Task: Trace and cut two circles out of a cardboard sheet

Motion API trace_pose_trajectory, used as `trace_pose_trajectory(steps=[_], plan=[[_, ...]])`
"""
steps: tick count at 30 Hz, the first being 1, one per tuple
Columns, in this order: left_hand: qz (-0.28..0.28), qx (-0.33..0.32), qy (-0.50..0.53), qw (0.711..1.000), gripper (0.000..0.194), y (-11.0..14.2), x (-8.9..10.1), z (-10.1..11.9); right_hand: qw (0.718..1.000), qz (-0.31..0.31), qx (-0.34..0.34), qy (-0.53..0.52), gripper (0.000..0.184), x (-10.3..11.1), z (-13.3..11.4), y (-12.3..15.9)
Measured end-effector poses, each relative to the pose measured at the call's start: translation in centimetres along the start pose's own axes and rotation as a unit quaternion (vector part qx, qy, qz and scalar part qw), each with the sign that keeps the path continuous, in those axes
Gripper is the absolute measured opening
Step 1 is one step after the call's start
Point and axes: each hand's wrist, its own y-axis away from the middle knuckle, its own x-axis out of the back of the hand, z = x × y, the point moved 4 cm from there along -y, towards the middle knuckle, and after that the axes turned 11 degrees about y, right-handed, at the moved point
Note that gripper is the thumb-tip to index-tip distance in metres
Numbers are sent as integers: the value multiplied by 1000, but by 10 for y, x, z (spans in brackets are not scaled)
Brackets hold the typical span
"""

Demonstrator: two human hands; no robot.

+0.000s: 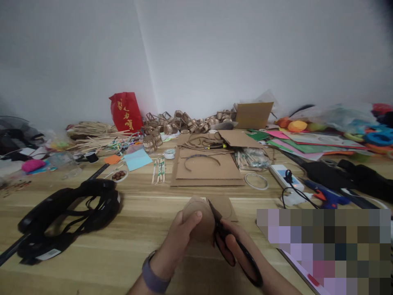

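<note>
Rounded cardboard piece (204, 225) and black scissors (219, 228) — held over the near middle of the worktop (116, 266).

Left hand (181, 232): closed on the piece, thumb pressed across its upper face, likely to steady it and leave the right edge free. Right hand (238, 241): gripping the scissors by the handles, blades pointing away from the person along that edge — an angle that seems to suit a rounded outline; whether the blades are parted cannot be told. Flat cardboard sheet (229, 207): just beyond, partly hidden, bearing a curved line. Cardboard stack (210, 172): farther back, a curved strip (202, 156) on top, probably set there to keep working room.
</note>
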Motion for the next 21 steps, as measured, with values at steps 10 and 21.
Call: trace_pose_trajectory(steps=[10,21], plan=[[-7,0,-6,1000,61,2,-1,0,999,4,-32,-17,79,-4,8,2],[-3,-12,-7,1000,61,-1,3,-4,999,-7,-37,-31,81,-5,1,0]])
